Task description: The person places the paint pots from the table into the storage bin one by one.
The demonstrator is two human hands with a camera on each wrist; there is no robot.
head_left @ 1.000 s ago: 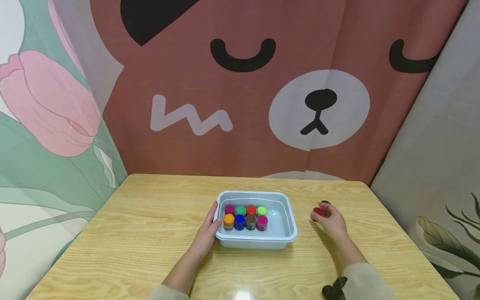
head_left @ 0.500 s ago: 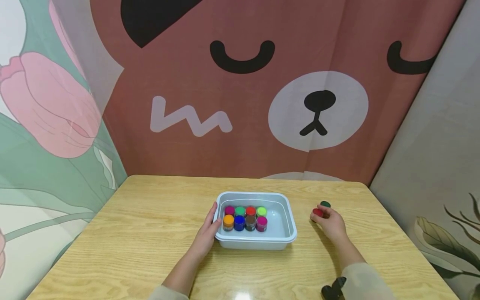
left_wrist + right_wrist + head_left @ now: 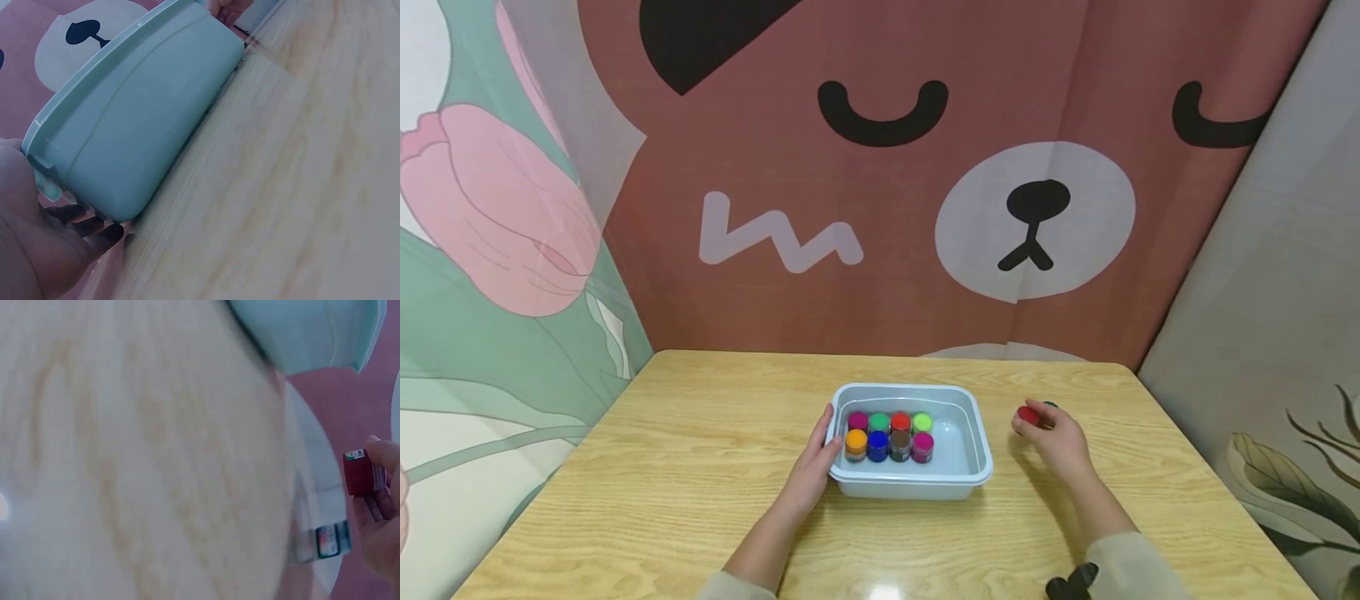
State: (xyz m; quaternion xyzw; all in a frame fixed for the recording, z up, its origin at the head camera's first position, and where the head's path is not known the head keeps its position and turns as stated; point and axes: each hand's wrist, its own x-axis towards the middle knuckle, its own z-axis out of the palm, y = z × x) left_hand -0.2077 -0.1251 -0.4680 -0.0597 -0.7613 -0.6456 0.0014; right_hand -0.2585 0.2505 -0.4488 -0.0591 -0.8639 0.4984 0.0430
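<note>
My left hand (image 3: 808,467) grips the left end of a pale blue plastic tub (image 3: 910,480), thumb at the rim and fingers along the outer wall. Two rows of small paint jars with coloured lids stand in its left part, among them an orange jar (image 3: 855,444), a blue jar (image 3: 877,445) and a brown jar (image 3: 899,445). Right of the tub, my right hand (image 3: 1065,443) pinches a red paint jar (image 3: 359,474) between thumb and fingers, raised over the table. Just behind that hand a dark green paint jar (image 3: 328,540) stands on the table, partly hidden in the head view.
The wooden table (image 3: 700,467) runs back to a curtain (image 3: 760,308) printed with a bear's face. The tub's right part holds no jars. A black device (image 3: 1071,582) is worn at the right sleeve.
My right hand has lifted the red jar off the table and shifted it slightly back and left. It covers more of the green jar now. The left hand and tub stay put.
</note>
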